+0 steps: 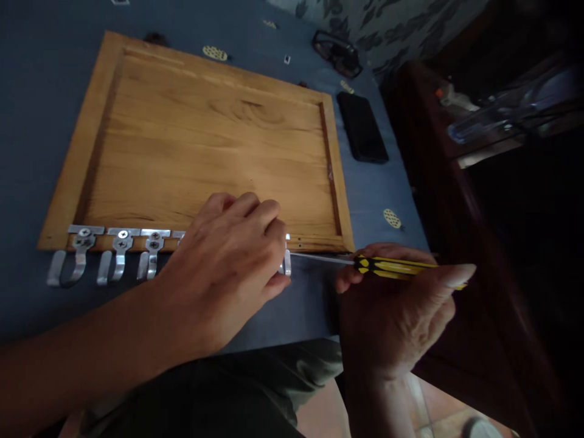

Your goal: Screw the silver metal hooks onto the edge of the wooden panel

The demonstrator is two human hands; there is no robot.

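A wooden framed board (219,143) lies on the blue cloth, with a row of silver metal hooks along its near edge. Three of these hooks (121,255) show to the left of my left hand (232,267), which covers the ones in the middle. Its fingers curl over the near edge around the rightmost metal hook (287,258), the thumb below; the exact grip is partly hidden. My right hand (396,310) is closed around the handle of a yellow and black screwdriver (396,267). The screwdriver's shaft points left along the frame's edge, its tip close to that hook.
A black phone (362,128) lies right of the board, and dark glasses (337,53) lie beyond it. Blue cloth with yellow prints covers the table (378,188). At the right stands dark wooden furniture (469,194) with clear plastic items on it. My legs are below the table edge.
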